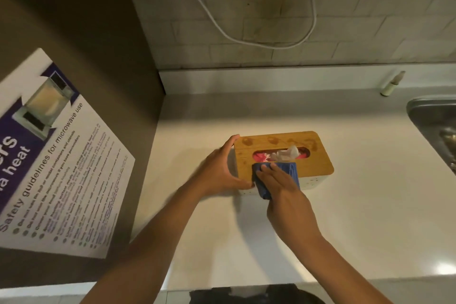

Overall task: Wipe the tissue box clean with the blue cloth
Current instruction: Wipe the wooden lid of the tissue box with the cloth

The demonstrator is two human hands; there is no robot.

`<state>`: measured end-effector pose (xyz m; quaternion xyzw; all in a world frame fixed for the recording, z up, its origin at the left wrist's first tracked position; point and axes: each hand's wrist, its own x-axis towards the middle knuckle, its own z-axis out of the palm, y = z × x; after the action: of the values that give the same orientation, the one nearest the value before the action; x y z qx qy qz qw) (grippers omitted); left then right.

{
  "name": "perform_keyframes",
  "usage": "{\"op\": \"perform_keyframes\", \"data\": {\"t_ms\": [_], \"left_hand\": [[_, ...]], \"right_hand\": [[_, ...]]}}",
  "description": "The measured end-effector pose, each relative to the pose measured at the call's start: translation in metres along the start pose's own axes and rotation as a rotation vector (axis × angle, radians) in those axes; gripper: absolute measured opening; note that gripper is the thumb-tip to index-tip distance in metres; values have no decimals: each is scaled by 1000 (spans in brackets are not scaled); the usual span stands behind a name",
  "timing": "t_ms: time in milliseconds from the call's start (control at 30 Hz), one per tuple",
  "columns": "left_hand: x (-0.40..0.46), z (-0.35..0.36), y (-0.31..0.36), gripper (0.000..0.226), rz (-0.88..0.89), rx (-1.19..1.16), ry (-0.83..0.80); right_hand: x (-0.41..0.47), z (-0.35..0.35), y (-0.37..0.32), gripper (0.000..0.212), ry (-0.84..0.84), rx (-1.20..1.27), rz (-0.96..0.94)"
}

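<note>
The tissue box [313, 160] has a wooden lid and a white speckled body, and it sits on the pale counter. A white tissue sticks up from its oval slot. Damp marks show along the lid's far side. My left hand [222, 168] grips the box's left end, thumb at the near corner and fingers curled over the far corner. My right hand [278, 180] presses the folded blue cloth [265, 187] flat onto the lid's near left part with straight fingers. The cloth hangs over the front edge.
A steel sink [434, 126] lies at the right edge. A small pale bottle [392, 84] stands by the back ledge. A brown cabinet side with a microwave safety poster [54, 168] walls off the left. A white cable [246, 37] loops on the brick wall.
</note>
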<state>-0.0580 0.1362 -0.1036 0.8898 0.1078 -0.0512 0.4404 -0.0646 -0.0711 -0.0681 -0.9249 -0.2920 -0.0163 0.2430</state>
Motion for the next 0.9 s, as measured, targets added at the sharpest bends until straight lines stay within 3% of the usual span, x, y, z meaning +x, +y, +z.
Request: {"op": "perform_keyframes", "data": {"t_ms": [133, 300, 567, 900], "left_hand": [[-1, 2, -3, 134, 1, -12, 22], [-2, 8, -5, 134, 58, 43, 44], [0, 8, -5, 129, 155, 68, 116], [0, 11, -9, 140, 109, -8, 73]], "right_hand": [[5, -3, 0, 63, 37, 5, 92], [17, 5, -31, 62, 58, -31, 53], [8, -1, -17, 62, 29, -52, 112], [-2, 8, -28, 65, -1, -37, 80]]}}
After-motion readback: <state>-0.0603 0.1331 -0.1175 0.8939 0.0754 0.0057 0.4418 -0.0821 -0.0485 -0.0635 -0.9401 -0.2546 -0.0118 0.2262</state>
